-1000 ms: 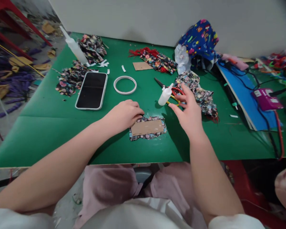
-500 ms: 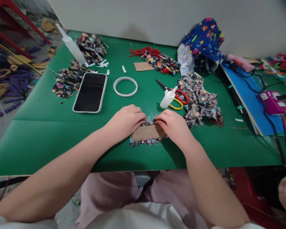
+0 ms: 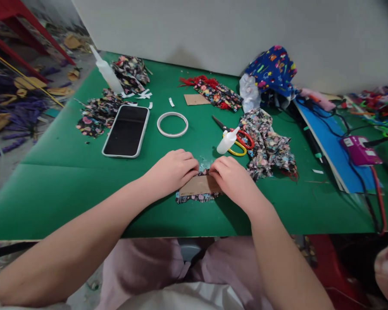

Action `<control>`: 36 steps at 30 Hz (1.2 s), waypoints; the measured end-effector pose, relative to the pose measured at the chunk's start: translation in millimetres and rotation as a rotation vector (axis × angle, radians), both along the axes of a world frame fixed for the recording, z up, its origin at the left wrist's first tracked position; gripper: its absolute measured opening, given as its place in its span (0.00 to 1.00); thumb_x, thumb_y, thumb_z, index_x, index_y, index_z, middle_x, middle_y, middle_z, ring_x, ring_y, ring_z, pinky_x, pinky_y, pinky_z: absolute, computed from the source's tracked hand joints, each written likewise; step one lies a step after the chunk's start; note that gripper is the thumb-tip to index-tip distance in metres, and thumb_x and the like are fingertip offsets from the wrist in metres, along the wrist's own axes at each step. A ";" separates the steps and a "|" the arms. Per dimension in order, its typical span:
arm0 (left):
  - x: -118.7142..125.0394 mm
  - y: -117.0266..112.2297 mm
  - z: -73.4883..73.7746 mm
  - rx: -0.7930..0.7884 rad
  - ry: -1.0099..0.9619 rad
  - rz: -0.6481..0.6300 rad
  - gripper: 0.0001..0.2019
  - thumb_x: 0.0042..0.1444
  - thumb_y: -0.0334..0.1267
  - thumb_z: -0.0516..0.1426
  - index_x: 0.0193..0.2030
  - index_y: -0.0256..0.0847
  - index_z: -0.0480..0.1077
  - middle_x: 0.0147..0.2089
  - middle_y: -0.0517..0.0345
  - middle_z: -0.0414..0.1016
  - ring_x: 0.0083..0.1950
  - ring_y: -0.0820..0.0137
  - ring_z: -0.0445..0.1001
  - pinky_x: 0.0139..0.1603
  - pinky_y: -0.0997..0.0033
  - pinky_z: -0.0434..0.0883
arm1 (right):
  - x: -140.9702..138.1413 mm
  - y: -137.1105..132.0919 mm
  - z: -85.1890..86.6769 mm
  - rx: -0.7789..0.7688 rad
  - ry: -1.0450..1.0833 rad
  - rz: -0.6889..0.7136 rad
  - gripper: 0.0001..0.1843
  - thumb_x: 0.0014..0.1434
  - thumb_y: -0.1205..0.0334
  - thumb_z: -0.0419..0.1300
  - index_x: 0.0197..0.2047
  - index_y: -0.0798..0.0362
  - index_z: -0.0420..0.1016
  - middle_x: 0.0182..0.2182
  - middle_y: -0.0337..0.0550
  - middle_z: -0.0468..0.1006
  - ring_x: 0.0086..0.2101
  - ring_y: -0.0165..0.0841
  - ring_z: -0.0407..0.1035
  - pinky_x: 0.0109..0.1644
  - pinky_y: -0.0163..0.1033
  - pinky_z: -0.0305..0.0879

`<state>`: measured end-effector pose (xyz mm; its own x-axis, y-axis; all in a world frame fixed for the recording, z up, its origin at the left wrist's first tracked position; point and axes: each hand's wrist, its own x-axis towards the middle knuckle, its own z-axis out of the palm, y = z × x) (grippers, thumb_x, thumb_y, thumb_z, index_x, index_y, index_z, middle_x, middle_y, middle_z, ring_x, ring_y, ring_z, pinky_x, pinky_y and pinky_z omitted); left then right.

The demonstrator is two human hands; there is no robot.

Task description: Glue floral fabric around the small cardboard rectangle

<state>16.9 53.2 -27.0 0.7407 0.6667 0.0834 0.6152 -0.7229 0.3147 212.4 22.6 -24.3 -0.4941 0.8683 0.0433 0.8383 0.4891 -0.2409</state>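
A small cardboard rectangle [image 3: 198, 186] lies on a piece of dark floral fabric [image 3: 197, 198] on the green table, near its front edge. My left hand [image 3: 173, 171] has its fingers curled on the far left edge, where the fabric folds over the cardboard. At the far right edge my right hand [image 3: 231, 178] pinches the same fabric fold. The fingertips are partly hidden. Just beyond my right hand, a small white glue bottle [image 3: 226, 143] rests against scissors [image 3: 241, 140] with red and yellow handles.
A phone [image 3: 126, 131], a tape roll [image 3: 172, 125] and a larger glue bottle [image 3: 108, 74] lie at left. Floral scraps [image 3: 268, 144], blue patterned cloth [image 3: 273, 71], a blue folder [image 3: 330, 142] and a purple corded device [image 3: 361, 150] are at right. A cardboard piece [image 3: 196, 100] lies behind.
The view has tilted slightly, so the table items appear lower. Both hands stay at the fabric's far edge, and my right hand now covers more of the cardboard's right end.
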 end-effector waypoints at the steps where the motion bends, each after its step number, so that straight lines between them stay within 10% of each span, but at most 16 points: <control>1: -0.5 -0.2 0.6 -0.016 -0.017 -0.005 0.12 0.61 0.39 0.48 0.36 0.37 0.70 0.35 0.54 0.70 0.38 0.67 0.67 0.42 0.67 0.63 | 0.2 -0.9 1.2 -0.010 0.001 0.003 0.07 0.60 0.67 0.50 0.33 0.55 0.68 0.34 0.46 0.71 0.38 0.35 0.63 0.43 0.40 0.61; 15: -2.1 0.6 0.5 -0.129 -0.133 -0.012 0.13 0.58 0.37 0.53 0.48 0.40 0.70 0.37 0.56 0.76 0.40 0.67 0.70 0.43 0.68 0.64 | 5.5 0.0 0.0 -0.121 0.160 -0.032 0.15 0.63 0.62 0.46 0.48 0.53 0.70 0.38 0.46 0.74 0.41 0.37 0.63 0.45 0.42 0.60; 36: -6.1 0.8 -1.1 -0.163 -0.117 -0.062 0.11 0.58 0.40 0.52 0.38 0.43 0.75 0.36 0.56 0.74 0.40 0.69 0.69 0.43 0.69 0.64 | 11.5 -1.6 1.1 -0.153 0.254 -0.026 0.05 0.58 0.64 0.54 0.35 0.51 0.72 0.33 0.39 0.74 0.38 0.33 0.63 0.43 0.39 0.59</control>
<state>10.8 54.0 -28.1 0.7722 0.6319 0.0663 0.5234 -0.6918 0.4974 223.9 21.0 -23.2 -0.4621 0.8863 0.0303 0.7533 0.4103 -0.5140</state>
